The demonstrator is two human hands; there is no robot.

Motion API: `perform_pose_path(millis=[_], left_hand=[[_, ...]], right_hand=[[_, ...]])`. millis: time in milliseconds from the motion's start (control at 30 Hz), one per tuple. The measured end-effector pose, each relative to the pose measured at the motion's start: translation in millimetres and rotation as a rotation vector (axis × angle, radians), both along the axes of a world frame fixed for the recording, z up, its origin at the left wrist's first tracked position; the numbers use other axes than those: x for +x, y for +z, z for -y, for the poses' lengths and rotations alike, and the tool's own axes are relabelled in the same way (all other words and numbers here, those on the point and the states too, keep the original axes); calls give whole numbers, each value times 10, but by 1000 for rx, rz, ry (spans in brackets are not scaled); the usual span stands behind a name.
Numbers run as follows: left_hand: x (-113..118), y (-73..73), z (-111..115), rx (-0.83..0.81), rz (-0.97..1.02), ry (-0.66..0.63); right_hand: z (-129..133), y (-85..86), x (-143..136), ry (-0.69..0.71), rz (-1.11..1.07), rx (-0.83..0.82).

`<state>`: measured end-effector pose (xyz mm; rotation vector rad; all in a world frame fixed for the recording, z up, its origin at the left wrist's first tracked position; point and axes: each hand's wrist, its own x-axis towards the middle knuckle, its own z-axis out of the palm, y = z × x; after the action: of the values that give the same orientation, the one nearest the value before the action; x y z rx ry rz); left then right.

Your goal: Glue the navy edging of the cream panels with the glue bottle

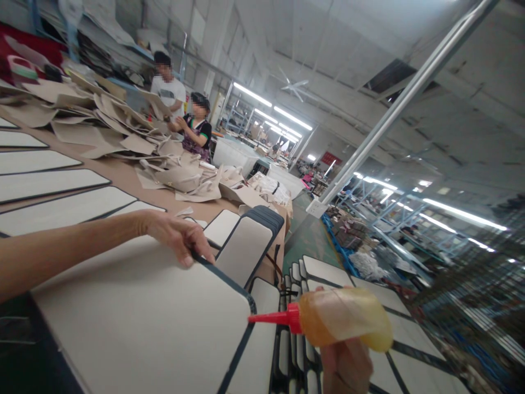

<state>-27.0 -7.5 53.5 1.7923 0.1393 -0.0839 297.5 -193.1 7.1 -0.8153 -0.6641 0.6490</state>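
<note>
Workshop (328, 60), left hand (178, 235) pinching panel (151, 317), right hand (346, 365) gripping bottle (344, 317)

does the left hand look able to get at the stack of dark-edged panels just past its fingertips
Probably yes: the left hand looks close to the stack of dark-edged panels, with nothing visible blocking the gap. It would likely have to let go of the large panel first.

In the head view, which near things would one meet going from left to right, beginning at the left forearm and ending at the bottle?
Left forearm → left hand holding a large pale panel's edge → red nozzle → yellow bottle body in the right hand.
</note>
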Motion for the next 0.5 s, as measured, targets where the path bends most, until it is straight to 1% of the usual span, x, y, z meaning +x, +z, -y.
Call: perform_pose_path(millis=[100,300,500], left_hand=[[-12,-34,-17,8,8,48],[-31,-78,-31,-27,8,127],[-40,-112,-49,-27,3,183]], right_hand=[[2,-39,-12,-28,-7,12],[-30,-195,26,-46,3,1],[-5,-206,20,-59,-30,-25]])
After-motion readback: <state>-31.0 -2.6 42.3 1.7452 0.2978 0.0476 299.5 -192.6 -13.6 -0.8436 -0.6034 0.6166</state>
